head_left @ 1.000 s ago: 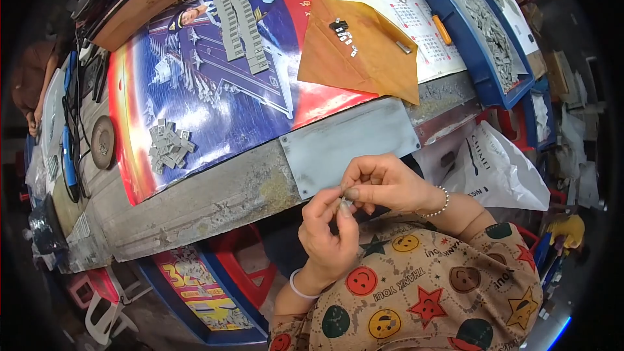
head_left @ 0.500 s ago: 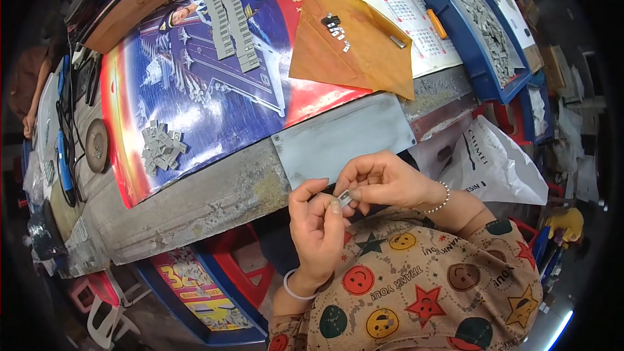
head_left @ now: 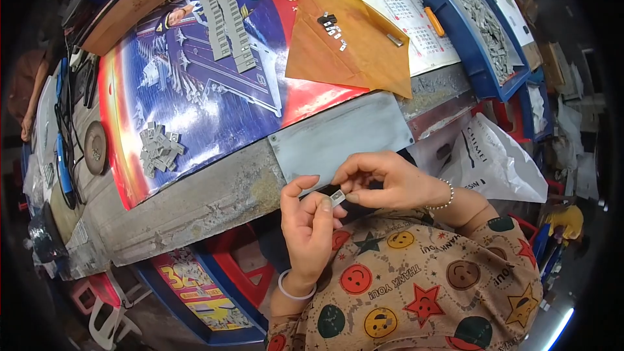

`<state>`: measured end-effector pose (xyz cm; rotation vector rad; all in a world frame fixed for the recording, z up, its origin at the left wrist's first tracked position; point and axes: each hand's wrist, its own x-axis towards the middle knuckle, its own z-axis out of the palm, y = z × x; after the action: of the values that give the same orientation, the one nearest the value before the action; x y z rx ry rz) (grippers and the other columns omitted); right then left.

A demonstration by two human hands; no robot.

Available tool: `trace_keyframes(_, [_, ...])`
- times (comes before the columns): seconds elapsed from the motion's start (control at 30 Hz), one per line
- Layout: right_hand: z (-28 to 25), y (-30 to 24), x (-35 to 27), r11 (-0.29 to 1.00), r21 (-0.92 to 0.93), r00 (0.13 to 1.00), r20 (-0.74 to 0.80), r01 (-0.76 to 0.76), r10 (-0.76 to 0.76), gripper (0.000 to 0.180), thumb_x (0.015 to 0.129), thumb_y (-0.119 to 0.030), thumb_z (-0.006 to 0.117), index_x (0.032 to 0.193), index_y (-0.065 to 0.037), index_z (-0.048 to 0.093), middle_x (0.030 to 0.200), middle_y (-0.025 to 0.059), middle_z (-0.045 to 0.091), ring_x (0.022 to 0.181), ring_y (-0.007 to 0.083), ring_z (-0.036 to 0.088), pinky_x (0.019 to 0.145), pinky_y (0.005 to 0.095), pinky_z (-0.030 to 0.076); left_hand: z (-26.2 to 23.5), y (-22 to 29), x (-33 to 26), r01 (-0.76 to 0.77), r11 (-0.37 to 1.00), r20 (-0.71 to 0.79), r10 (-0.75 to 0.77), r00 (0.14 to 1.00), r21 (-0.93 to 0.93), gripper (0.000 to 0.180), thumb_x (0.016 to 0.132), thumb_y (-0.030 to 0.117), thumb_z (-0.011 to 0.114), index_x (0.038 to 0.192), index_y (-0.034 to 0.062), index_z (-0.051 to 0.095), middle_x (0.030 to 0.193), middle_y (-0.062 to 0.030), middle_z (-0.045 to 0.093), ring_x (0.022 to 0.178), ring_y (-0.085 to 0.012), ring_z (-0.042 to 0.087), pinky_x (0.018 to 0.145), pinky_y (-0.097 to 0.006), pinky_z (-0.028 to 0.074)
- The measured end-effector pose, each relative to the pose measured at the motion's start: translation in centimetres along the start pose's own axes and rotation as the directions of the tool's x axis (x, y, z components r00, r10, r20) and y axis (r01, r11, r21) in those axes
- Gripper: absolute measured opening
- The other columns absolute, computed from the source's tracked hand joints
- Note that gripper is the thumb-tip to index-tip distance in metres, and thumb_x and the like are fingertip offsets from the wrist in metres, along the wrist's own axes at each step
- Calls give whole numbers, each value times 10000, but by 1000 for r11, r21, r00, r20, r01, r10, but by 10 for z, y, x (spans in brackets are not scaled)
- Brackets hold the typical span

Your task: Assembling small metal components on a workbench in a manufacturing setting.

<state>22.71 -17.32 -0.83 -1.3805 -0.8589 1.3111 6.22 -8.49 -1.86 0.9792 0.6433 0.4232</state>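
Observation:
A small grey rectangular metal part (head_left: pixel 337 197) with a dark hole sits between the thumb and fingers of my left hand (head_left: pixel 307 224), its index finger raised and bent. Close against the part's right end is my right hand (head_left: pixel 377 182), fingers curled and thumb pressed inward. Whether the right fingers grip anything small is hidden. Both hands are just off the front edge of the bench, over my lap. A pile of similar grey parts (head_left: pixel 160 149) lies at the left on the poster. Two long rows of grey parts (head_left: pixel 224 23) stretch across its far side.
A grey metal plate (head_left: pixel 341 136) lies at the bench edge beyond my hands. Brown paper (head_left: pixel 351 58) carries several small black and white pieces (head_left: pixel 333 29). Blue trays (head_left: pixel 478 26) of grey parts stand at right, beside an orange handle (head_left: pixel 434 21). A round dish (head_left: pixel 95 148) sits left.
My left hand has shifted slightly left with the grey part. My right fingers have drawn back a little, so more of the part shows.

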Motion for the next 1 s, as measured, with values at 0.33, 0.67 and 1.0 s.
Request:
trace_keyframes(0.33, [-6,-16,2,779,-503,927,181,374,-328,235,806,-51,651,1025,-19,569,904,94,555,725,238,584,635,323,485,-1,-3,-1,-42,995,28,39,999,87,351,921,-10,474,1248,16,350,750,-28,556,662,-75,545,578,-178,439])
trace_keyframes(0.67, [-3,-29,24,718,-563,913,266,409,-311,197,794,-93,665,934,-21,547,841,111,549,703,286,597,601,352,476,-9,6,-1,-89,994,-13,90,996,58,323,962,72,446,1259,-4,343,796,-67,583,683,-86,538,611,-188,444])
trace_keyframes(1.0, [-11,-50,166,488,-764,834,115,421,-539,162,773,-137,636,894,-37,593,882,117,545,874,303,561,719,405,425,-35,4,-6,-436,865,-251,492,833,250,304,944,50,482,1231,-9,400,974,-108,565,793,-113,535,740,-228,459])
